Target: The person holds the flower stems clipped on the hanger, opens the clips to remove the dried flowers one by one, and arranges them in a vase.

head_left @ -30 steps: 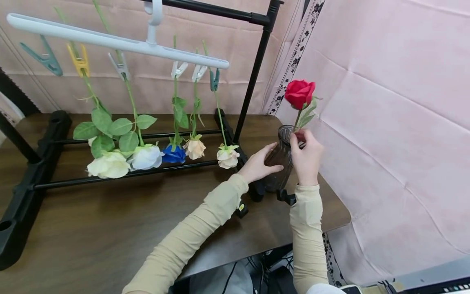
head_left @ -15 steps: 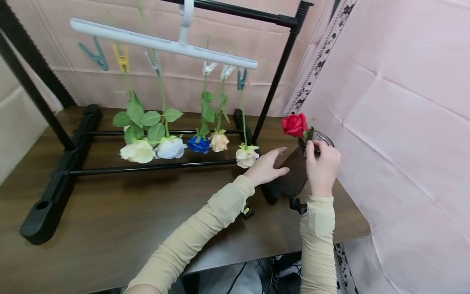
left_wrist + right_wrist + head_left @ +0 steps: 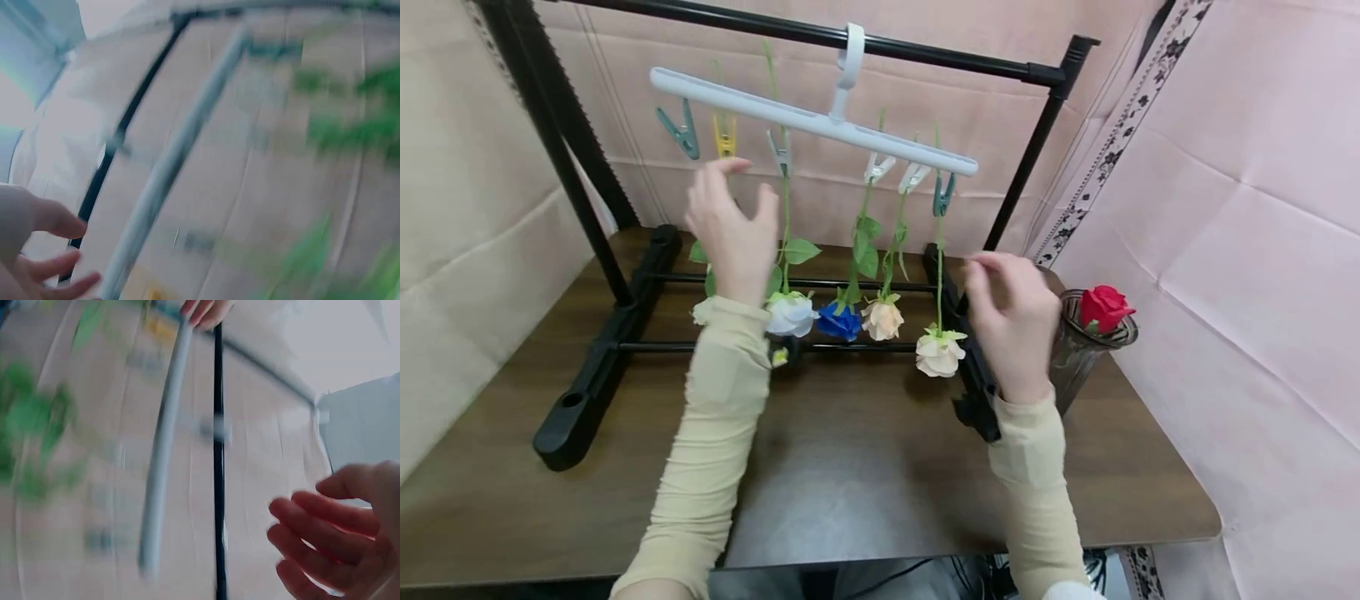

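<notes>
Hovering empty near the yellow plastic clip (image 3: 725, 133), the left hand (image 3: 733, 233) is risking bumping the light-blue plastic hanger (image 3: 812, 122) and shaking green-stemmed flowers (image 3: 866, 250) loose. The right hand (image 3: 1017, 325) is gripping nothing. The hanger's long axis is sloping down rightward below the black rail (image 3: 760, 23); blossoms (image 3: 940, 354) are pointing down.

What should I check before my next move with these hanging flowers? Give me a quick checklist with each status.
1. Red rose in the vase: ok, bloom at the mouth.
2. Vase base steady: cannot tell, right forearm hides it.
3. Hanger hooked on black rail: ok.
4. Right hand free: ok, holding nothing.
5. Left hand touching yellow clip: cannot tell, they overlap in the head view.
6. Every clip loaded: not ok, leftmost teal clip holds no flower.
</notes>
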Available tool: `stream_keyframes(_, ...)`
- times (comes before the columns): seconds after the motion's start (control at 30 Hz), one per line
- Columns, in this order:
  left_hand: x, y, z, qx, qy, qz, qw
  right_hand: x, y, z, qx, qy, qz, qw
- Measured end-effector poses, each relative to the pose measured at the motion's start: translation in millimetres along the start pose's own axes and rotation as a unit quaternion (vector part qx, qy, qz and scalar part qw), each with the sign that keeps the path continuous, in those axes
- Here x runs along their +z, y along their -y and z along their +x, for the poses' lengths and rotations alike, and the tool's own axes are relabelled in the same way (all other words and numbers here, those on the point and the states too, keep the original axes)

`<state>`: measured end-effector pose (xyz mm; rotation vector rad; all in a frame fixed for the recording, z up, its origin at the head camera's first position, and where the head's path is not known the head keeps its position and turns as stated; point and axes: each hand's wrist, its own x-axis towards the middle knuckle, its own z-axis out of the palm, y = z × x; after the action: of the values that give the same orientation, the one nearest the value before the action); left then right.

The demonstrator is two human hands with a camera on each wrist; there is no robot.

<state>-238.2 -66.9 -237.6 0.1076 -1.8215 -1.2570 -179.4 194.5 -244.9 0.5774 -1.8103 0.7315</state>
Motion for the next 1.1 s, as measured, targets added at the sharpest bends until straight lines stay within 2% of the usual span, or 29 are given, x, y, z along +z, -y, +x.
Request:
stream_keyframes(0.03, -9.2, 6.3, 10.5, -0.026, 0.003, 0.026, 0.9993, 11.7, 7, 7, -0.018, 0.035, 0.030, 0.999)
stream_keyframes(0.1, -23.3, 19.0, 28.8, -0.072, 0.037, 0.053, 0.9954, 36.8, 19, 22, -0.038, 0.113, 0.090, 0.989)
stream_keyframes(0.17, -29.0, 31.7, 43.6, -0.121, 0.096, 0.034, 0.9874, 62.8, 28, 38, -0.030, 0.204, 0.133, 0.970)
stream_keyframes(0.23, -31.0, 42.4, 55.4, -0.167, 0.162, 0.004, 0.9724, 90.9, 37, 55, -0.009, 0.288, 0.153, 0.945)
stream_keyframes(0.3, -29.2, 50.8, 62.8, -0.213, 0.211, -0.041, 0.9531, 119.4, 45, 70, 0.014, 0.354, 0.150, 0.923)
stream_keyframes(0.37, -26.5, 57.0, 65.0, -0.241, 0.237, -0.072, 0.9386, 146.1, 52, 83, 0.035, 0.404, 0.124, 0.906)
stream_keyframes(0.47, -22.1, 64.0, 60.8, -0.254, 0.236, -0.107, 0.9320, 178.6, 62, 97, 0.066, 0.440, 0.073, 0.892)
stream_keyframes(0.53, -21.9, 67.1, 55.8, -0.251, 0.233, -0.114, 0.9325, 195.1, 68, 103, 0.089, 0.443, 0.035, 0.891)
stream_keyframes(0.6, -23.2, 69.0, 51.0, -0.247, 0.231, -0.115, 0.9339, 207.7, 75, 107, 0.103, 0.431, 0.002, 0.896)
stream_keyframes(0.7, -21.9, 71.7, 43.9, -0.244, 0.240, -0.115, 0.9327, 220.9, 80, 108, 0.110, 0.389, -0.052, 0.913)
stream_keyframes(0.8, -21.5, 72.2, 39.4, -0.237, 0.246, -0.125, 0.9317, 228.6, 83, 108, 0.102, 0.340, -0.084, 0.931)
stream_keyframes(0.93, -22.4, 73.8, 35.4, -0.226, 0.246, -0.144, 0.9317, 235.5, 82, 103, 0.088, 0.298, -0.088, 0.946)
stream_keyframes(1.1, -22.8, 75.1, 33.7, -0.211, 0.236, -0.148, 0.9370, 239.5, 80, 99, 0.072, 0.266, -0.061, 0.959)
